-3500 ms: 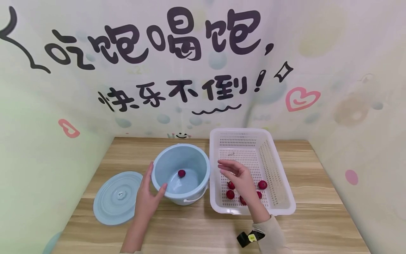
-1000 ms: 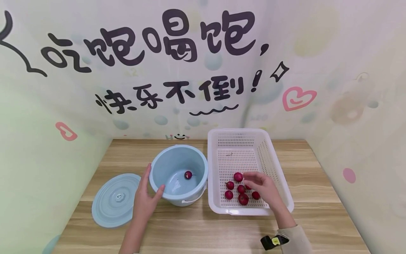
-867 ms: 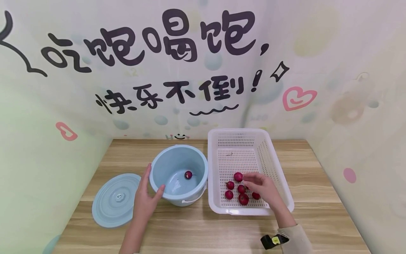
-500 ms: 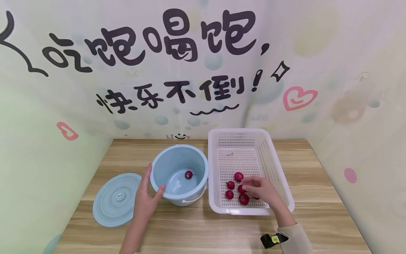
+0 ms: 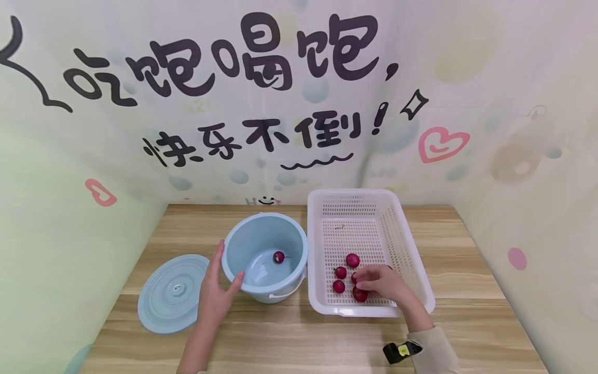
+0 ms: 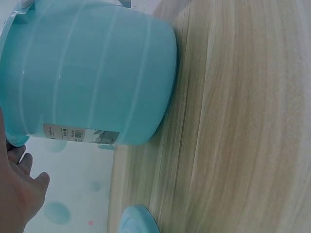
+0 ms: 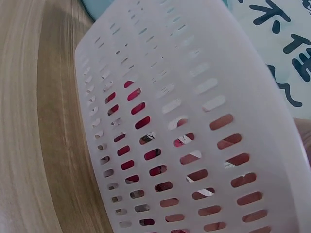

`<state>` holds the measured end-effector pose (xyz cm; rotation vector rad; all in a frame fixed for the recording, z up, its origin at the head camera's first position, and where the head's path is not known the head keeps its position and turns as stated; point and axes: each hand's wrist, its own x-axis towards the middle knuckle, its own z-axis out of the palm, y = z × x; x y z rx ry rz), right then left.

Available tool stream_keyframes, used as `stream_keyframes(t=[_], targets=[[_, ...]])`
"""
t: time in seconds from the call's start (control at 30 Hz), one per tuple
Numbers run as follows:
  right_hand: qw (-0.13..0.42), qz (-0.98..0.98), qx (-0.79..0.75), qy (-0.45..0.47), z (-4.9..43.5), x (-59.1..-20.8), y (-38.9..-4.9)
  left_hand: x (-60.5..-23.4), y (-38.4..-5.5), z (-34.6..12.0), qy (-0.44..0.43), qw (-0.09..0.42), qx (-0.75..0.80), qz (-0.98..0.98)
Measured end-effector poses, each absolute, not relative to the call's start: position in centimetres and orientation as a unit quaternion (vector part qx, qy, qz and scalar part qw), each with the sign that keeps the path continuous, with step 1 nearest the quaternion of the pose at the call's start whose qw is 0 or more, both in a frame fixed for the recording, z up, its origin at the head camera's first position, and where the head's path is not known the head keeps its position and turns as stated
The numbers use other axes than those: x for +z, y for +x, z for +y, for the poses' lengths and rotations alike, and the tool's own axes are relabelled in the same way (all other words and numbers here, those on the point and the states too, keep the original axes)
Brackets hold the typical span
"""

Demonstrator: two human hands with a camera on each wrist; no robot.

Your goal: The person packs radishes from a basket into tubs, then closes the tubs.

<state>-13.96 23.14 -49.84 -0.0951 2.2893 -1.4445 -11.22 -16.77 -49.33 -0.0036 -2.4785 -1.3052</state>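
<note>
My left hand (image 5: 218,295) rests against the left side of a light blue bucket (image 5: 233,274), thumb at the near rim and fingers along the outside. One small red radish (image 5: 278,257) with a thin tail lies at the bucket's bottom. Several more radishes (image 5: 352,260) are in the near half of a white perforated basket (image 5: 320,306). Over these hovers my right hand (image 5: 382,283), fingers loosely bent, thumb and fingertips at a larger radish (image 5: 359,294) and the partly covered one behind it. In the right wrist view the basket wall (image 7: 194,73) screens most of that hand.
A round blue lid (image 5: 161,306) lies flat on the wooden table (image 5: 289,343), left of the bucket. The bucket's handle (image 5: 286,295) hangs down in front. A small twig (image 5: 339,227) is on the basket floor. A printed wall rises behind the table.
From near the bucket, my right hand has gone right to the radishes, then slid slightly nearer over them. The bucket's radish has shifted right. The left hand has stayed at the bucket.
</note>
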Motion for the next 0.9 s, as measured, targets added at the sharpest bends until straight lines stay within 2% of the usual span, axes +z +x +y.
stream_keyframes(t=[0.2, 0.47, 0.9], targets=[[0.216, 0.842, -0.492, -0.048, 23.2, -50.1, -14.0, -49.4, -11.3, -16.8, -0.002, 0.170, -0.458, -0.873], [0.184, 0.892, -0.408, -0.060, 22.6, -50.0, -13.9, -49.5, -11.3, -16.8, -0.001, 0.170, -0.460, -0.872], [0.188, 0.917, -0.352, -0.005, 21.8, -49.8, -13.7, -49.6, -11.3, -16.9, 0.000, 0.170, -0.459, -0.872]])
